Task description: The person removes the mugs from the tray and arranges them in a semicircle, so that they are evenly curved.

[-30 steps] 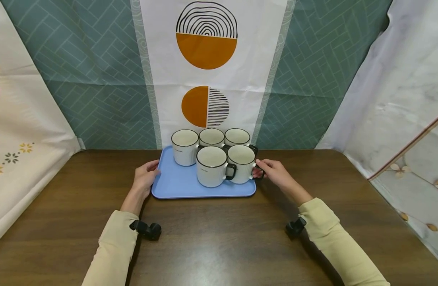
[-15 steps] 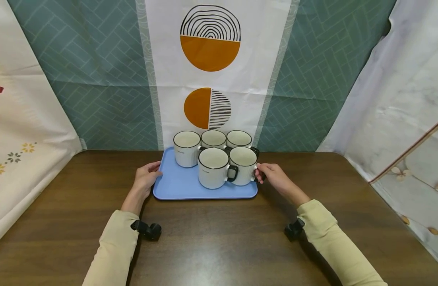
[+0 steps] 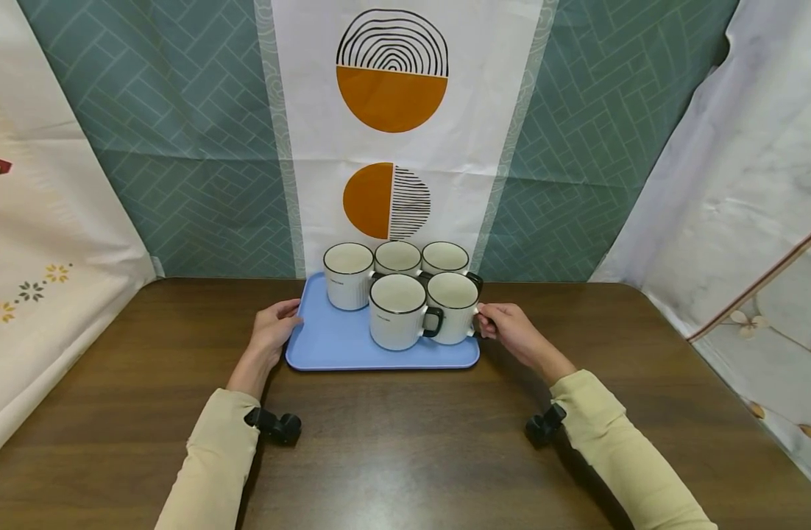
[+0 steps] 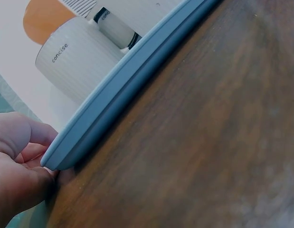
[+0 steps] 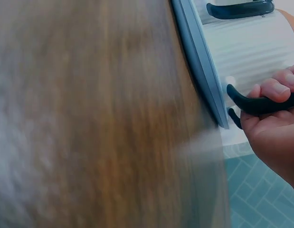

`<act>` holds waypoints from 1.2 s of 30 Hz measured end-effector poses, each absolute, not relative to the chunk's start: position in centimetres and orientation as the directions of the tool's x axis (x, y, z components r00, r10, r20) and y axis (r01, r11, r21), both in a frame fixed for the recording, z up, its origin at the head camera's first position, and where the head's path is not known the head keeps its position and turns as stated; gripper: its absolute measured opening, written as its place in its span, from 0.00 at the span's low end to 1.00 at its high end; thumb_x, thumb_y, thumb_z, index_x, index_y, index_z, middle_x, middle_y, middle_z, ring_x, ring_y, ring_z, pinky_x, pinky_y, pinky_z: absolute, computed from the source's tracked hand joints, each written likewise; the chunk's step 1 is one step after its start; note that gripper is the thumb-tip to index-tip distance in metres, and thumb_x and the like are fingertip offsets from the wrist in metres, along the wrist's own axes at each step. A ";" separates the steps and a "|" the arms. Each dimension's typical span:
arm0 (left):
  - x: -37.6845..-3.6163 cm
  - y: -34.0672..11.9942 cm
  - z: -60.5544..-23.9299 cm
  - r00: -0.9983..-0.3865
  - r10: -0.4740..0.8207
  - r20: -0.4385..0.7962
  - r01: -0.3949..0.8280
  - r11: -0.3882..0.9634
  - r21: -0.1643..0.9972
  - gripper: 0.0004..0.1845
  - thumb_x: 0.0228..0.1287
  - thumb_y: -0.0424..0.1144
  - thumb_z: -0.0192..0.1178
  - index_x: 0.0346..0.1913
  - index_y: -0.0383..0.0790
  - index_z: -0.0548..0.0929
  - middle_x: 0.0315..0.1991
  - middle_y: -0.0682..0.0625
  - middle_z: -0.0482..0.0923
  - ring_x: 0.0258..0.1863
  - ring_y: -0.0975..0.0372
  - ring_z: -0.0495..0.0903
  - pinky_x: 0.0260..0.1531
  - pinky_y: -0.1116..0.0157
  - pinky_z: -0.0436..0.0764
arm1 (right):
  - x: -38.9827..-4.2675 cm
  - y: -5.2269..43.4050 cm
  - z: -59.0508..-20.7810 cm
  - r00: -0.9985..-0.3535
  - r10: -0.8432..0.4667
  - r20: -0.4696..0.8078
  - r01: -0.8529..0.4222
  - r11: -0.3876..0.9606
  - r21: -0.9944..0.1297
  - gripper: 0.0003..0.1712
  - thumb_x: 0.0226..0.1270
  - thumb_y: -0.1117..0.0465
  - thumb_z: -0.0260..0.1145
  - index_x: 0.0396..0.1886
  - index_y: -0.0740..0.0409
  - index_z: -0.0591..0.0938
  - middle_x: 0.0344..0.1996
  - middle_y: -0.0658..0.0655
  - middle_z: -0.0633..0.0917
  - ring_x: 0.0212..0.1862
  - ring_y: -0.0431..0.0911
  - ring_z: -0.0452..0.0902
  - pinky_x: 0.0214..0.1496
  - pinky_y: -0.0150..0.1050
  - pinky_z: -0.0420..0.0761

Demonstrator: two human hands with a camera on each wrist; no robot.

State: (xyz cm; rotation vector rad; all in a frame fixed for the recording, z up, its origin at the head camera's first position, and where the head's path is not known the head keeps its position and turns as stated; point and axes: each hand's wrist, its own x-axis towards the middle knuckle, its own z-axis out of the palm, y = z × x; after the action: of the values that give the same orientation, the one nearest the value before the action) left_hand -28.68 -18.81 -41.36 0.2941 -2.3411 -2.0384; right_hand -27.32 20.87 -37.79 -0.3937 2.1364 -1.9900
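Note:
Several white enamel-style mugs with black rims and black handles stand upright on a blue tray (image 3: 333,355). Three form the back row and two the front. My left hand (image 3: 273,327) holds the tray's left edge; in the left wrist view its thumb and fingers lie around the tray's rim (image 4: 85,126). With curled fingers my right hand (image 3: 511,331) grips the black handle (image 5: 260,103) of the front right mug (image 3: 450,313). That mug still rests on the tray, beside the front left mug (image 3: 395,324).
The tray lies near the back of a brown wooden table (image 3: 392,449). Close behind it hangs a white cloth (image 3: 485,88) printed with orange half circles, between green patterned panels (image 3: 187,147). Pale cloths hang at both sides.
My right fingers have closed further around the front right mug's handle, covering more of it. The head view has shifted slightly. My left hand stays at the tray's edge.

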 end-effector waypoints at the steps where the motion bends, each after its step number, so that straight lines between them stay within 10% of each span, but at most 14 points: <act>1: -28.7 -18.8 -41.3 -0.982 -0.156 -0.107 -0.128 0.127 0.984 0.26 0.67 0.23 0.49 0.68 0.25 0.65 0.66 0.32 0.65 0.66 0.49 0.64 0.64 0.56 0.65 | -27.3 20.8 -37.8 -0.948 -0.317 0.038 -0.057 0.051 -0.997 0.19 0.76 0.66 0.46 0.20 0.61 0.68 0.19 0.51 0.64 0.22 0.40 0.58 0.32 0.33 0.64; 36: -28.6 -18.9 -41.0 -0.977 -0.160 -0.144 -0.158 0.082 0.984 0.26 0.68 0.24 0.49 0.68 0.26 0.65 0.67 0.33 0.64 0.67 0.51 0.64 0.64 0.57 0.65 | -26.0 23.0 -32.8 -0.966 -0.136 0.219 -0.190 -0.200 -0.961 0.24 0.75 0.68 0.43 0.14 0.59 0.65 0.12 0.48 0.57 0.18 0.41 0.52 0.26 0.32 0.65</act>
State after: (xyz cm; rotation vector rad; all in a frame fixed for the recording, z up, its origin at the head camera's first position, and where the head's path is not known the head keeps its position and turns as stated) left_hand -28.59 -18.95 -41.05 0.3394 -2.3103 -2.1004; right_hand -25.96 23.04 -32.80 -0.4094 2.0087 -2.4263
